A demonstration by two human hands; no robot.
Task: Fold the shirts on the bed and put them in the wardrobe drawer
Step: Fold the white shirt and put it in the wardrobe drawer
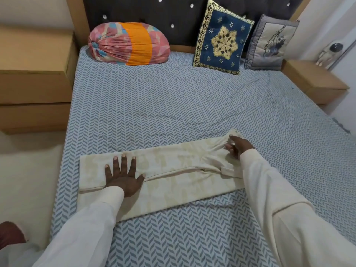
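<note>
Cream patterned shirt strip [173, 170] is lying across the blue chevron bed sheet [173, 105], long axis running from your flat, spread left hand [123, 178] to your right hand [238, 147], which is pinching the far end.

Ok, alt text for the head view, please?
A cream patterned shirt, folded into a long strip, lies on the blue herringbone bed sheet; the left hand presses it flat while the right hand grips its right end.
</note>
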